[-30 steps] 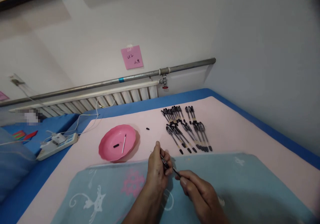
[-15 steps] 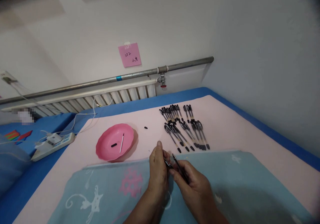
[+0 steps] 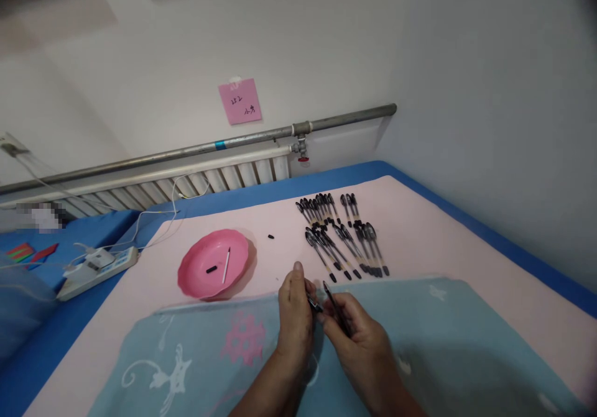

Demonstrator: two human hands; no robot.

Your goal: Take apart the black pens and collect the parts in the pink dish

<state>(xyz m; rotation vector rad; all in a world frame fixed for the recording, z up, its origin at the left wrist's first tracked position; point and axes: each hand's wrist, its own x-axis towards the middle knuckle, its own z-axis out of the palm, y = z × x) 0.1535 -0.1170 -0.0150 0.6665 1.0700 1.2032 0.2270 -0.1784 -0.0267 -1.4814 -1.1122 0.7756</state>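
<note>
My left hand (image 3: 295,314) and my right hand (image 3: 360,341) meet over a light blue towel (image 3: 196,355). The left fingers are closed round a short dark pen part (image 3: 315,306). The right fingers pinch a thin black pen (image 3: 334,305) that slants up to the left, its tip close to the left hand. Just beyond the hands lie several black pens (image 3: 342,237) in rows on a pink cloth (image 3: 420,243).
A pink dish (image 3: 196,280) left of the hands holds a white refill (image 3: 226,265) and a small black cap (image 3: 211,270). Another black cap (image 3: 271,237) lies on the cloth. A white power strip (image 3: 96,265) with cables sits at left. Wall, pipe and radiator behind.
My right hand has moved up to the left hand and turned the pen more upright. The view has shifted slightly; the pens and dish have not moved.
</note>
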